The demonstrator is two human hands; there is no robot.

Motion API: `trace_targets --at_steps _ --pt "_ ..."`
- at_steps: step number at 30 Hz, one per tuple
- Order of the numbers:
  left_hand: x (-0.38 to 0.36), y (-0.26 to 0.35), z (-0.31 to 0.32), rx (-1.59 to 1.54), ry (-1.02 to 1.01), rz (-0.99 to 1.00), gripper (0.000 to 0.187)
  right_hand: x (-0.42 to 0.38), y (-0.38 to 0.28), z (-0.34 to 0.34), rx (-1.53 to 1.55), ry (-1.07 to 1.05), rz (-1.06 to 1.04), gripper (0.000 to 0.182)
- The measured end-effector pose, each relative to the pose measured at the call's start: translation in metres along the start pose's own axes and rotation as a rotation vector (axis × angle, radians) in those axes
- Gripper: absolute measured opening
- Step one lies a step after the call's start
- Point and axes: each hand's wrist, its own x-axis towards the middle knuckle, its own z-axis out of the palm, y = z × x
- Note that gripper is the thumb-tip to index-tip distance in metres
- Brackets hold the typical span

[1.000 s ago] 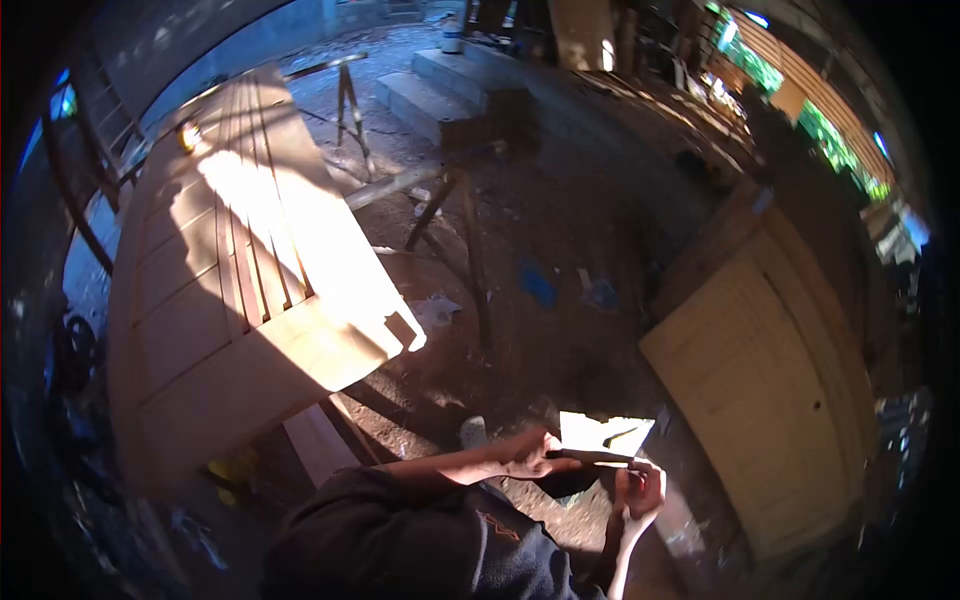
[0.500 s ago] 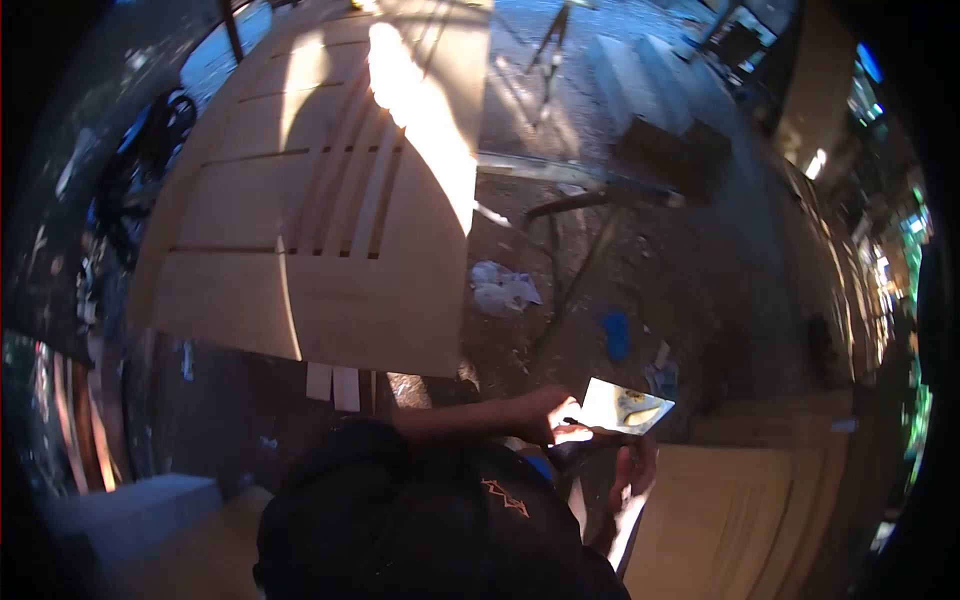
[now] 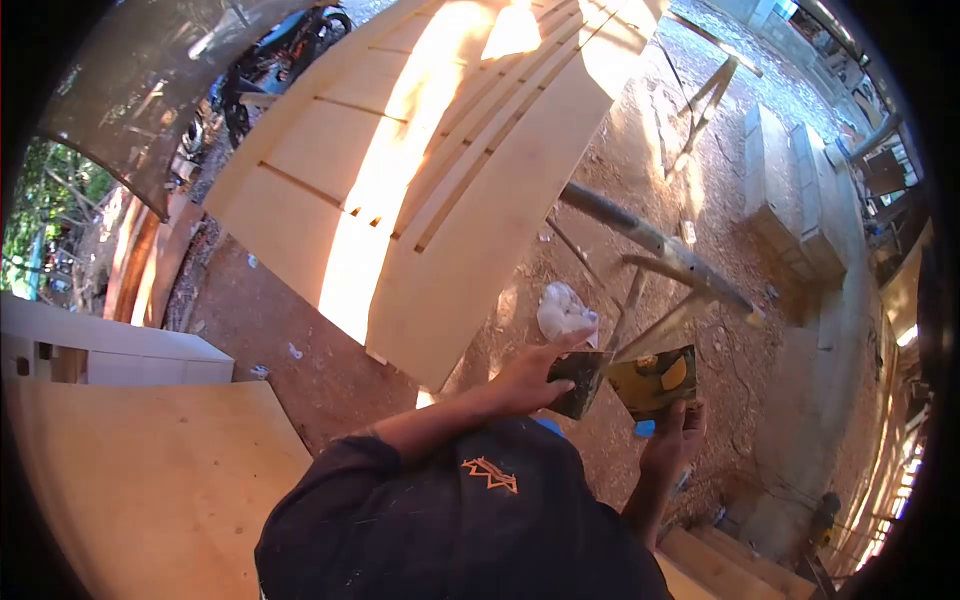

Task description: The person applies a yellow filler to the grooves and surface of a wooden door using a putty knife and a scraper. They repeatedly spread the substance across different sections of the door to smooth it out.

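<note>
My left hand (image 3: 530,381) holds a small dark flat sheet (image 3: 572,388), with the thumb lying across its face and the fingers behind its upper edge. A second flat piece, a glossy square sheet (image 3: 640,392) with yellowish and dark patches like a reflection, is pinched at its lower right corner by my right hand (image 3: 675,438). The two sheets are side by side in front of my chest, their inner edges close together. What they are made of I cannot tell.
A long wooden door panel (image 3: 450,290) with slots lies ahead, sunlit in strips. Right of it stand a trestle beam (image 3: 660,245) and a white plastic bag (image 3: 566,312) on the dirt floor. Concrete blocks (image 3: 775,180) are further right; a plywood sheet (image 3: 150,480) is at left.
My view has turned, so the door panel now slants to the right. The bright sheet has tilted and looks darker; a second sheet now shows in my left hand, and my hands are further apart.
</note>
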Motion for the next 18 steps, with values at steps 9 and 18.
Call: trace_targets --at_steps 9,18 --pt "0.030 0.017 0.002 0.014 0.391 -0.358 0.052 0.100 0.018 -0.020 0.318 -0.086 0.347 0.012" --pt "0.050 -0.052 0.015 -1.252 0.276 -0.749 0.032 0.115 -0.053 -0.060 0.283 0.199 0.289 0.021"
